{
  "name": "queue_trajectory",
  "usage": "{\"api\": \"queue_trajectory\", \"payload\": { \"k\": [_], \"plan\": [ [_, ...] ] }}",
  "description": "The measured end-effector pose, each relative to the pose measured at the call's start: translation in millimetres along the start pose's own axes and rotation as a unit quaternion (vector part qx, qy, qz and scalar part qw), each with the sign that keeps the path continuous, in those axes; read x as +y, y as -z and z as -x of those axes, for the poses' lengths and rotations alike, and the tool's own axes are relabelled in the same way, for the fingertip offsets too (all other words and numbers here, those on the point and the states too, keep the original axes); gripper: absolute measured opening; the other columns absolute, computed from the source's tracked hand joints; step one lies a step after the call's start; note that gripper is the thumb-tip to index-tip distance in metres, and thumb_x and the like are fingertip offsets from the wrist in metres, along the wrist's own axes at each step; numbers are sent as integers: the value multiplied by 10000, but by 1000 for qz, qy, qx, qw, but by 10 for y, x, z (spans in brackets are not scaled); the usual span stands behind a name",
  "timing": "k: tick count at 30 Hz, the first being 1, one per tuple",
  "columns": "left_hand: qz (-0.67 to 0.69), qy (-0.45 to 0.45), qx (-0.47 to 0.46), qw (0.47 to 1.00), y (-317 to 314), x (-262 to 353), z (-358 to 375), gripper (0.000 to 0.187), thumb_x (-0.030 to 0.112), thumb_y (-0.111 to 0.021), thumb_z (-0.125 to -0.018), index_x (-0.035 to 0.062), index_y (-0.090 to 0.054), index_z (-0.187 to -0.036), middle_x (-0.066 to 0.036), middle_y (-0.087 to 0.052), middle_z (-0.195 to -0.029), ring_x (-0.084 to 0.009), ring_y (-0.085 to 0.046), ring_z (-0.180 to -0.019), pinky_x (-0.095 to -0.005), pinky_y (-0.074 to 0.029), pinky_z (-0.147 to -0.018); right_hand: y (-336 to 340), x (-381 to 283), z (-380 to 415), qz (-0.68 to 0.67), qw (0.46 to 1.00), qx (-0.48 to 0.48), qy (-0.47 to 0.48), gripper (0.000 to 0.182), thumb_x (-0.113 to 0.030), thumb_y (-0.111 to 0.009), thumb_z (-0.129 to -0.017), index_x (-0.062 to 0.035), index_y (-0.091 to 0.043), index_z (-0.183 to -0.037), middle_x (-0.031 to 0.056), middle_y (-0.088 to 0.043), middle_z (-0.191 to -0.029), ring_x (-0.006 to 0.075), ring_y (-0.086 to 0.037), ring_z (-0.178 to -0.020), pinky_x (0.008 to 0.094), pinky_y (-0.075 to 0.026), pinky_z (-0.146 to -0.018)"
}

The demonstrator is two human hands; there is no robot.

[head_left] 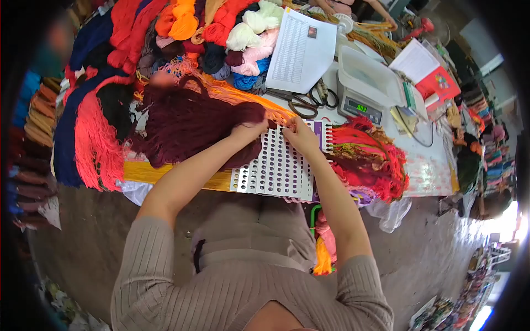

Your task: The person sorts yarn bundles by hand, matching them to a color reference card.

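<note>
A white card punched with rows of holes (276,165) lies at the table's front edge. My left hand (251,131) is closed on the end of a dark maroon yarn bundle (182,124), over the card's upper left part. Close to it, my right hand (301,135) is at the card's top edge with its fingers bent together; what they hold is too small to make out. Orange yarn (248,99) runs behind both hands. Red and olive yarn (364,157) spreads out from the card's right side.
Scissors (306,105) lie behind the card. A scale (361,107) bearing a clear plastic tray (367,71) stands at the back right, beside a printed sheet (301,55). Colourful yarn heaps (221,27) cover the back left. Another person's hand (389,23) is at the far side.
</note>
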State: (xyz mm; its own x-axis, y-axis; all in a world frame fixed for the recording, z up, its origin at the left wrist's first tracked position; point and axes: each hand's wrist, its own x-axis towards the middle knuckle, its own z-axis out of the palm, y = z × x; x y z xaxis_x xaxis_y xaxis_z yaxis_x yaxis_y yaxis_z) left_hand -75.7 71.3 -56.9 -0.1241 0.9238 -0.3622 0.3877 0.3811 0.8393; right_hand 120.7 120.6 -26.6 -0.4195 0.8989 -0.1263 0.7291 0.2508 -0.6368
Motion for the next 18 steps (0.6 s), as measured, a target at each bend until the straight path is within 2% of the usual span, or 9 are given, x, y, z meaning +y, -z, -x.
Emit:
{"api": "queue_trajectory", "payload": {
  "k": [4,7,10,11,13,14,15,16,18],
  "plan": [
    [254,32,18,966,78,264,230,296,285,-591,-773,2,-662,-726,-64,-654,-702,-90,-513,-543,-227,-407,-534,6,-126,86,25,999,29,-1,306,-336,-548,-777,-141,-524,-1012,66,-647,-818,258,-632,-804,382,-458,-684],
    [251,59,36,966,39,312,183,298,307,-585,-804,35,-660,-706,-66,-658,-734,-89,-475,-533,-233,-376,-505,-6,-129,109,45,998,47,4,295,-337,-545,-785,-141,-537,-1005,101,-652,-817,292,-631,-790,413,-467,-683],
    [117,77,75,987,-31,322,145,367,372,-592,-809,51,-641,-637,-35,-623,-645,-91,-461,-496,-241,-365,-479,-21,-156,124,69,996,63,-4,324,-371,-545,-782,-138,-541,-1007,80,-653,-835,269,-631,-776,384,-466,-663],
    [136,53,83,986,-76,197,75,370,372,-609,-812,69,-630,-601,-18,-594,-597,-88,-454,-485,-236,-357,-472,-32,-163,125,75,995,70,-2,322,-378,-537,-786,-138,-544,-1000,92,-649,-784,276,-633,-744,393,-467,-642],
    [233,19,57,971,-32,244,129,320,345,-626,-813,81,-634,-632,-7,-578,-590,-84,-442,-477,-233,-354,-468,-38,-179,159,80,993,84,9,315,-385,-537,-794,-141,-540,-993,102,-641,-735,282,-632,-712,407,-465,-619],
    [317,51,12,947,66,279,129,243,305,-638,-813,91,-640,-699,10,-537,-572,-76,-425,-477,-221,-337,-458,-97,-141,158,87,989,116,30,298,-376,-542,-804,-140,-533,-984,109,-634,-708,293,-627,-683,420,-460,-604],
    [437,89,-110,888,270,361,193,148,220,-634,-820,78,-636,-778,15,-562,-662,-65,-441,-516,-197,-336,-450,-101,-150,167,85,989,120,27,289,-368,-544,-809,-137,-529,-982,112,-635,-709,298,-627,-682,424,-459,-601],
    [480,84,-128,863,389,515,310,132,193,-625,-824,60,-629,-821,30,-505,-622,-57,-400,-497,-192,-305,-430,-98,-166,179,82,989,124,22,282,-360,-546,-814,-134,-525,-981,115,-635,-709,302,-626,-682,428,-458,-599],
    [552,-6,-190,812,712,605,411,133,144,-573,-853,16,-609,-862,25,-465,-621,-30,-310,-437,-167,-237,-399,-54,-202,218,64,989,132,10,266,-337,-547,-815,-130,-522,-980,121,-633,-705,310,-622,-676,434,-456,-598]
  ]
}}
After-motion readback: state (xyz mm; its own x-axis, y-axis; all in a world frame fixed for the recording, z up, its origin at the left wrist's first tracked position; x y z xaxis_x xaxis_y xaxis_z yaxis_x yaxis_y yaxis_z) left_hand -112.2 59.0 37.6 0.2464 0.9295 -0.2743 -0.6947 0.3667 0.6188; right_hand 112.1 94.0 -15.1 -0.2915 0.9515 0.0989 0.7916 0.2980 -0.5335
